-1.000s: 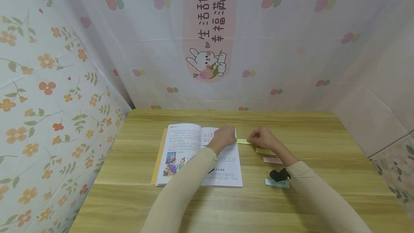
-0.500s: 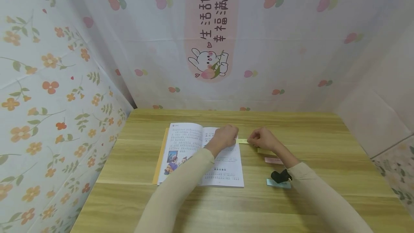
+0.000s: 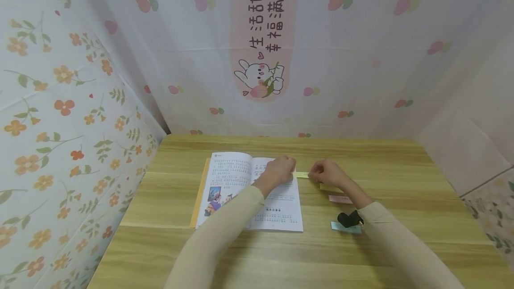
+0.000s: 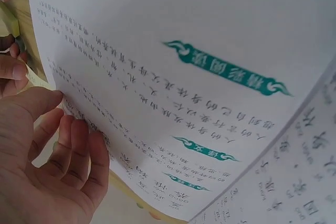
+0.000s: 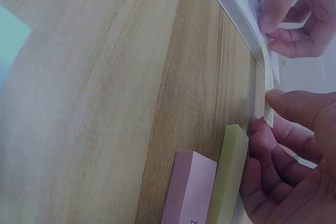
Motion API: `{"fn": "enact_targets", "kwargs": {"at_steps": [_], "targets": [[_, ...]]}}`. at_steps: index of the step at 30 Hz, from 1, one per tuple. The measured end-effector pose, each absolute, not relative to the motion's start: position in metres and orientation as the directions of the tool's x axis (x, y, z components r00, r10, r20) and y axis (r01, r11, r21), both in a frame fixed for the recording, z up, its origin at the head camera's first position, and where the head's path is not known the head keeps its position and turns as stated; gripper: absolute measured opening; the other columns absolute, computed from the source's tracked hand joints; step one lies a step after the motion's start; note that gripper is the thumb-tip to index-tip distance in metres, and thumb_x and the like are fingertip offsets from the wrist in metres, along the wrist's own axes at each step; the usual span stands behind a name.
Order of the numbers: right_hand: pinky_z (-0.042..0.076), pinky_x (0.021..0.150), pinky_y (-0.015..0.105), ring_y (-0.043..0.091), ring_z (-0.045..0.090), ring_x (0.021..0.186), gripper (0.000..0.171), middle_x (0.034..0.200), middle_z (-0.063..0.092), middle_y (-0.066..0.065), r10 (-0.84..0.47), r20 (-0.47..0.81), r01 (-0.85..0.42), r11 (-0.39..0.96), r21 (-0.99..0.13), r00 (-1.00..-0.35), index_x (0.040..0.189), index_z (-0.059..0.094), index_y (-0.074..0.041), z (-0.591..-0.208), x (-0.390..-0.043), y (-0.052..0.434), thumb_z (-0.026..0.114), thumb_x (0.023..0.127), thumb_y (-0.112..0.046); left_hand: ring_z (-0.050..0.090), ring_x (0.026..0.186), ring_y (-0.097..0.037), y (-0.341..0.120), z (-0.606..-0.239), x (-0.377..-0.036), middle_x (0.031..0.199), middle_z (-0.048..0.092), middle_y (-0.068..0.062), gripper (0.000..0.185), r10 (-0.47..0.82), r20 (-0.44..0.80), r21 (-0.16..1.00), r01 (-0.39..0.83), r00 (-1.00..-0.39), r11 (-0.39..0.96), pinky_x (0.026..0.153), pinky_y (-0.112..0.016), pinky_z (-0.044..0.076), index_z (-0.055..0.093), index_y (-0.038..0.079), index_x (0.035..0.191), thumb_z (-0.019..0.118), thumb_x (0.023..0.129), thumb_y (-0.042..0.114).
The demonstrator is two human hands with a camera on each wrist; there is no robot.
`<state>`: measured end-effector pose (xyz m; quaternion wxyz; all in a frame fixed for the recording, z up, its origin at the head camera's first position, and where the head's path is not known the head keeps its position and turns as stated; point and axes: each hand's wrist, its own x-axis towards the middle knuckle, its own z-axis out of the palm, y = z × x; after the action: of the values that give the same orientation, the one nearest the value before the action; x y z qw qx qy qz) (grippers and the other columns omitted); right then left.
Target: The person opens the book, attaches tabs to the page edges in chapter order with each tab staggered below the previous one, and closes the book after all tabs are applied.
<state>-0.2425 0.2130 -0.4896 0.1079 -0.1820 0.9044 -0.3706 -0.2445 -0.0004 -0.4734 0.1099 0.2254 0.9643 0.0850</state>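
Observation:
A book (image 3: 277, 217) lies spread on the wooden table. My left hand (image 3: 279, 169) is at the outer edge of its right-hand page; in the left wrist view the thumb presses on top of the page (image 4: 121, 77) and the other fingers curl underneath. From that edge a narrow yellow sticky note (image 3: 302, 175) sticks out to the right. Thumb and forefinger of my right hand (image 5: 299, 145) pinch the note's outer end. The note's inner end reaches the left thumb in the right wrist view.
Right of the book lie a yellow sticky-note pad (image 5: 228, 177), a pink pad (image 5: 191, 192) and a light-blue pad (image 3: 343, 228). A black object (image 3: 348, 219) overlaps the blue pad by my right cuff. A patterned curtain (image 3: 192, 57) hangs behind the table.
The head view has shifted slightly. Both hands keep their hold at the page edge and the note, with hardly any movement.

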Motion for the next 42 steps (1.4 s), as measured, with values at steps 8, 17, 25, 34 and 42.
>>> {"fn": "enact_targets", "kwargs": {"at_steps": [8, 17, 25, 34, 42], "targets": [[0.044, 0.058, 0.027, 0.016, 0.052, 0.067, 0.011, 0.074, 0.059, 0.002, -0.421, -0.041, -0.28, 0.669, -0.688, -0.906, 0.093, 0.07, 0.001, -0.49, -0.242, 0.216, 0.074, 0.092, -0.01, 0.055, 0.119, -0.027, -0.003, -0.473, -0.228, 0.14, 0.051, -0.01, 0.054, 0.461, -0.191, 0.155, 0.437, -0.867, 0.886, 0.09, -0.04, 0.052, 0.052, 0.015, 0.146, 0.071, 0.096, 0.027], [0.052, 0.076, 0.038, 0.024, 0.061, 0.087, 0.024, 0.094, 0.065, 0.009, -0.439, -0.016, -0.315, 0.669, -0.674, -0.898, 0.11, 0.064, 0.007, -0.487, -0.234, 0.225, 0.072, 0.094, -0.009, 0.047, 0.131, -0.03, -0.019, -0.467, -0.196, 0.149, 0.045, -0.011, 0.069, 0.49, -0.224, 0.138, 0.47, -0.843, 0.872, 0.104, -0.049, 0.043, 0.047, 0.008, 0.149, 0.073, 0.093, 0.038], [0.052, 0.088, 0.051, 0.033, 0.062, 0.099, 0.034, 0.108, 0.065, 0.018, -0.446, 0.002, -0.339, 0.678, -0.652, -0.895, 0.119, 0.06, 0.01, -0.488, -0.223, 0.236, 0.072, 0.097, -0.014, 0.028, 0.147, -0.037, -0.041, -0.468, -0.165, 0.163, 0.029, -0.011, 0.075, 0.512, -0.278, 0.165, 0.484, -0.813, 0.859, 0.112, -0.058, 0.031, 0.043, 0.011, 0.154, 0.069, 0.094, 0.048], [0.047, 0.094, 0.056, 0.039, 0.058, 0.108, 0.035, 0.113, 0.064, 0.02, -0.496, 0.056, -0.436, 0.698, -0.569, -0.866, 0.118, 0.063, 0.01, -0.49, -0.213, 0.24, 0.074, 0.094, -0.014, 0.024, 0.148, -0.039, -0.055, -0.468, -0.128, 0.165, 0.025, -0.01, 0.088, 0.549, -0.279, 0.134, 0.534, -0.788, 0.835, 0.112, -0.057, 0.032, 0.038, 0.014, 0.158, 0.069, 0.089, 0.059], [0.045, 0.094, 0.057, 0.04, 0.056, 0.111, 0.037, 0.117, 0.062, 0.02, -0.52, 0.067, -0.469, 0.7, -0.538, -0.852, 0.122, 0.062, 0.009, -0.49, -0.216, 0.235, 0.074, 0.094, -0.012, 0.019, 0.149, -0.043, -0.056, -0.475, -0.111, 0.167, 0.02, -0.009, 0.099, 0.56, -0.258, 0.109, 0.552, -0.788, 0.827, 0.112, -0.06, 0.029, 0.033, 0.018, 0.16, 0.072, 0.083, 0.066]]}}
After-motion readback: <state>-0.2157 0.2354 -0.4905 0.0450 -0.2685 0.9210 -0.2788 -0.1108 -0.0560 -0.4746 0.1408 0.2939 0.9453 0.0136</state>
